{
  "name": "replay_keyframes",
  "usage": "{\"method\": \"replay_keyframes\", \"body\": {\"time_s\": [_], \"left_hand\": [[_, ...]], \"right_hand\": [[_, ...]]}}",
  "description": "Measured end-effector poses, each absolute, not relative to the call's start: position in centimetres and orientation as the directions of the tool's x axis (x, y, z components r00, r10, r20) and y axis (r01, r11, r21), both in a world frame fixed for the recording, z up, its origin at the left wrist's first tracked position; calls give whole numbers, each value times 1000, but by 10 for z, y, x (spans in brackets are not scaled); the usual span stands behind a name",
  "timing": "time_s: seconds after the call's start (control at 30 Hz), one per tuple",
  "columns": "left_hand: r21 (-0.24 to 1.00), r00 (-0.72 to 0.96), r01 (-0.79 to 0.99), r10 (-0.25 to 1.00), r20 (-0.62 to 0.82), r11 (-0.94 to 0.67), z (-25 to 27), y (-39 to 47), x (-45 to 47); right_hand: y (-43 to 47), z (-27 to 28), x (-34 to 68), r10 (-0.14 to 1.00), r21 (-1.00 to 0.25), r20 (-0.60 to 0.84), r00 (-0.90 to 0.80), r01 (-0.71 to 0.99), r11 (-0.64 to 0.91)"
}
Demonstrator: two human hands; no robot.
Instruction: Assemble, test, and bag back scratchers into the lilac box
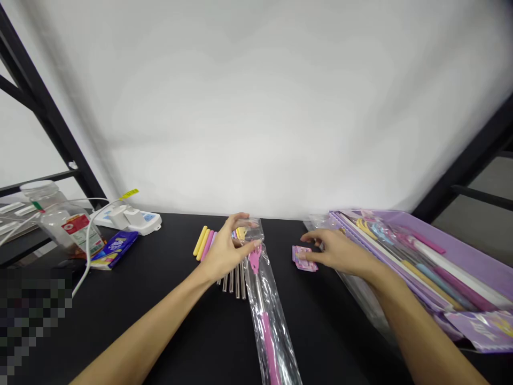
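- Head view: left hand (pixel 225 248) pinches the top end of a clear plastic sleeve (pixel 267 315) between thumb and curled fingers; the sleeve lies on the black table (pixel 168 321), running from the hand toward the near edge, with a pink-handled tool (pixel 264 321) inside it
- Under and beside the left hand: a row of pink and yellow handled tools (pixel 203 242) with bare metal shafts (pixel 234 280) pointing toward the near edge
- Right hand (pixel 340 250) palm down, fingers loosely spread, fingertips resting on a small pink card (pixel 303 259) flat on the table, just right of the sleeve; nothing gripped
- Purple tray (pixel 473 256) at right, touching the right forearm, holds more packed tools
- Far left: power strip (pixel 128 218), clear jar (pixel 66 224), blue snack packet (pixel 116 248)
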State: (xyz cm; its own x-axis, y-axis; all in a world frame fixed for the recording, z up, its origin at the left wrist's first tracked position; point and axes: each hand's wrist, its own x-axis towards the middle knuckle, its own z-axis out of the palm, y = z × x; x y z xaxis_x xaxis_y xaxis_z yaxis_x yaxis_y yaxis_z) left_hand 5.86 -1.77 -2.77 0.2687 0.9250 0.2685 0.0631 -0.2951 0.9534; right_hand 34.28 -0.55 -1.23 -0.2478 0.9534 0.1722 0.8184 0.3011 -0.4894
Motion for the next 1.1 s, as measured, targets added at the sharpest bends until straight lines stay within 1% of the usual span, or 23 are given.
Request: {"method": "replay_keyframes", "body": {"time_s": [0.07, 0.13, 0.27, 0.43, 0.5, 0.6, 0.67, 0.7, 0.77, 0.83, 0.9, 0.97, 1.03, 1.1], "left_hand": [[958, 308, 68, 919, 245, -278, -30, -20, 62], [960, 340, 71, 911, 233, -272, -31, -22, 65], [963, 384, 74, 899, 212, -259, -32, -24, 68], [968, 386, 49, 899, 208, -245, -33, -27, 71], [966, 391, 71, 898, 204, -250, -34, -27, 72], [959, 388, 122, 902, 190, -254, -35, -27, 72], [956, 382, 141, 905, 188, -258, -34, -28, 73], [955, 382, 146, 905, 187, -259, -34, -28, 73], [956, 389, 142, 903, 185, -258, -33, -29, 73], [956, 395, 132, 898, 193, -263, -33, -30, 73], [953, 394, 125, 895, 208, -276, -35, -30, 74], [948, 396, 120, 890, 227, -295, -37, -29, 74], [943, 403, 115, 882, 243, -312, -39, -28, 75], [939, 407, 118, 878, 251, -322, -40, -28, 75]], "right_hand": [[-3, -18, 352, 955, -410, 134, -264, 863, 296], [-2, -22, 353, 952, -373, 112, -286, 876, 307], [-3, -23, 345, 934, -386, 75, -350, 853, 351], [-5, -15, 340, 922, -413, 57, -383, 831, 372], [-6, -13, 341, 917, -414, 52, -396, 827, 380], [-6, -12, 342, 912, -407, 85, -402, 821, 400], [-6, -11, 342, 908, -412, 171, -383, 809, 419], [-7, -10, 341, 906, -434, 221, -361, 796, 423], [-9, -7, 335, 909, -548, 276, -312, 726, 416], [-14, -3, 325, 921, -704, 259, -290, 596, 386], [-19, 1, 313, 920, -807, 241, -308, 464, 367], [-24, 3, 301, 899, -825, 275, -340, 396, 402], [-27, 1, 291, 865, -796, 333, -375, 381, 471], [-29, -4, 283, 836, -744, 395, -381, 401, 534]]}}
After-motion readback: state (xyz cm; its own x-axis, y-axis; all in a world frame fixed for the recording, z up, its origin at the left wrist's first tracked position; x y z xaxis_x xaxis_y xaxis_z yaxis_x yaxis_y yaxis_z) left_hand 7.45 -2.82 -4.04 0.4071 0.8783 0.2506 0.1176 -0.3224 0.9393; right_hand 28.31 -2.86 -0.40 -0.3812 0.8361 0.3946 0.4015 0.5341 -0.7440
